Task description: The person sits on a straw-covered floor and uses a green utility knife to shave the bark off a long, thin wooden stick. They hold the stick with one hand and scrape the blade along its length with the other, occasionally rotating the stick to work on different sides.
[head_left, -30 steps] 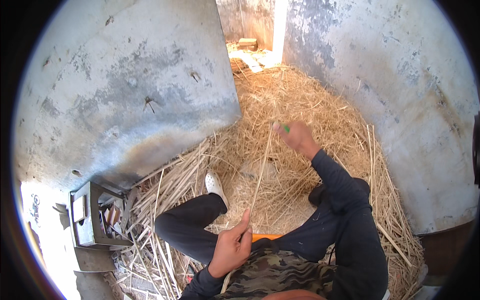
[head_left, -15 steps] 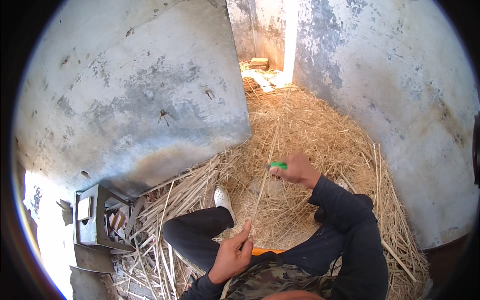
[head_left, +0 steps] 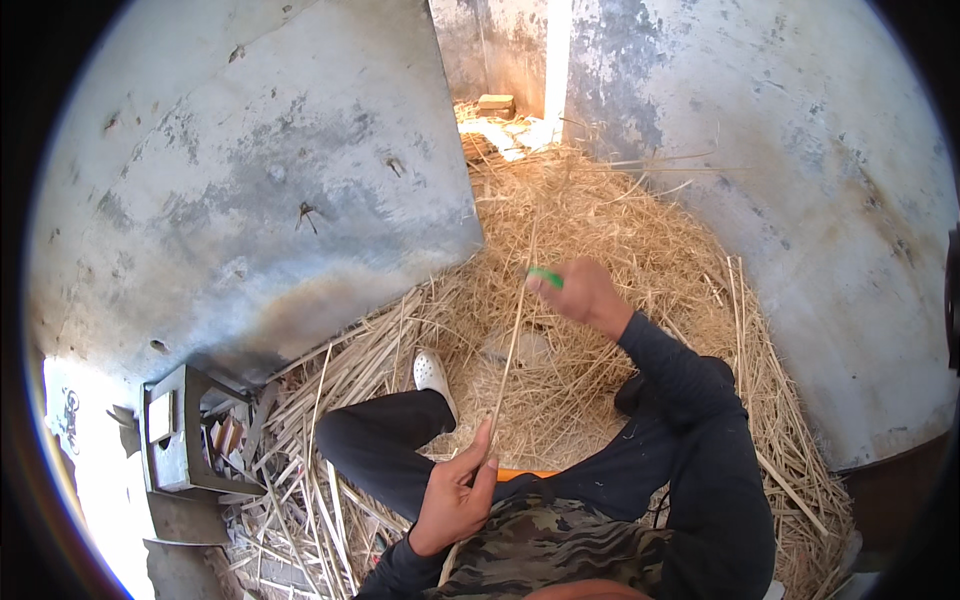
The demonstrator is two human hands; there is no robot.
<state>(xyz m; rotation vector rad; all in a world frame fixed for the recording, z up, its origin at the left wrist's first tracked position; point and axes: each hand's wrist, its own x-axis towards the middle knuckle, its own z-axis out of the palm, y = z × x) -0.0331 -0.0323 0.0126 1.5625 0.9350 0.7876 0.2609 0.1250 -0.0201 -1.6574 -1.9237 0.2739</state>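
Observation:
A long thin bamboo strip [head_left: 516,345] runs away from me between my knees. My left hand [head_left: 455,498] is closed on its near end, low in front of my body, thumb and forefinger along it. Further out, my right hand [head_left: 588,297] is closed round a small green-handled tool [head_left: 546,277] held against the strip. The tool's working end is too small and blurred to make out, so I cannot tell its kind. Thin shavings [head_left: 640,235] lie heaped beyond and under the strip.
Split strips [head_left: 375,355] lie piled at the left, with more [head_left: 775,440] at the right. A dark wooden frame stool [head_left: 185,430] stands on its side at the left. Worn walls [head_left: 280,150] flank me. A brick [head_left: 495,105] sits at the far gap. My white clog [head_left: 432,375] rests ahead.
My right hand with the green-handled tool has moved farther out along the strip. My left hand keeps its hold. The whole view has shifted slightly. Some strands now stick up near the right wall.

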